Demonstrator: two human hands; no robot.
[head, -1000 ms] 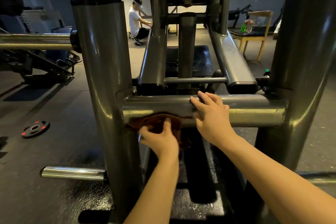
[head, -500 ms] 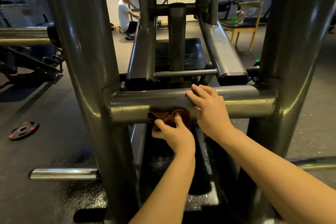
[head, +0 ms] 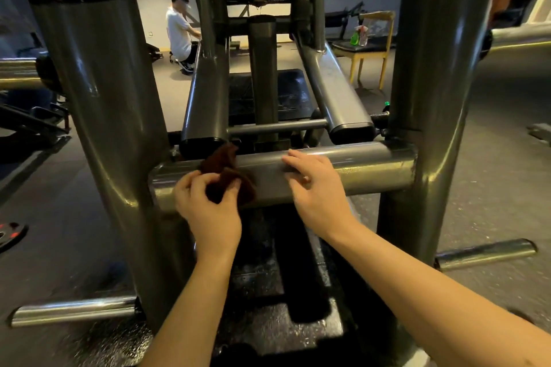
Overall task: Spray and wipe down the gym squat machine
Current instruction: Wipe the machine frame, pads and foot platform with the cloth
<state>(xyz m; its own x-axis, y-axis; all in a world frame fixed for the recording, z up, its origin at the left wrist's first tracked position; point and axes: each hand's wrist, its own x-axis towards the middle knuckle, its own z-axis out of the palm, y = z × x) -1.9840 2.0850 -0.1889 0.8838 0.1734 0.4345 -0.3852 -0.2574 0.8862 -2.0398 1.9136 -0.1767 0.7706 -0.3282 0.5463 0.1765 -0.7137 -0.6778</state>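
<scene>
Bottom centre: wet-looking black base plate [head: 283,322] of the squat machine, both forearms reaching up over it. Chrome pegs stick out low on each side, one lower left [head: 74,311], one lower right [head: 486,252].

Mid-frame: horizontal grey crossbar [head: 357,170] joins the left upright [head: 98,98] and the right upright [head: 438,83].

Left hand [head: 208,211], left of centre, fingers and thumb curled, pinching a bunched dark brown cloth [head: 226,170]. Cloth lies against the front of the crossbar near its left end; its top flap rises above the bar's upper edge.

Right hand [head: 319,197], centre, fingers nearly straight and spread a little, resting on the crossbar. Holds nothing. Apart from the cloth, just right of it.

Left edge, on the floor: part of a black weight plate [head: 12,235] with red marks.

Behind the crossbar: two sloping grey arms with black end caps, a thin rod across them, and a dark textured footplate [head: 286,92] beyond.

Upper right, far: yellow-framed chair [head: 372,50] with a green spray bottle [head: 354,37] on its seat, another small item beside it, too blurred to name.

Upper left of centre, far: a person in a white shirt [head: 179,33] crouched on the floor.
</scene>
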